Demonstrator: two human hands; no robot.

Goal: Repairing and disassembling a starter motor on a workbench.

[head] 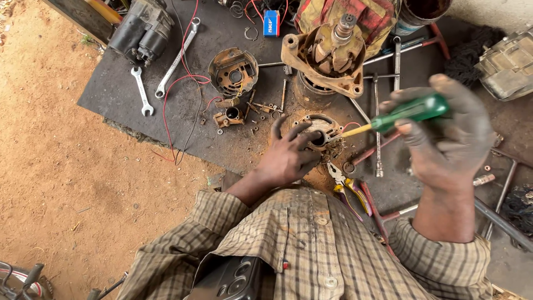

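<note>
My left hand (288, 153) presses down on a small round rusty metal part (323, 129) lying on the dark mat (127, 91). My right hand (452, 136) grips a screwdriver (408, 113) with a green handle; its yellowish shaft points left, with the tip at the edge of the round part. A rusty housing with a shaft sticking up (330, 55) stands just behind.
On the mat lie two spanners (177, 57), a red wire (183, 83), a round rusty cover (233, 71), loose screws and small parts (261, 108), a dark motor (141, 30), pliers with yellow handles (350, 189) and long rods (377, 122). Bare sandy ground (61, 166) lies to the left.
</note>
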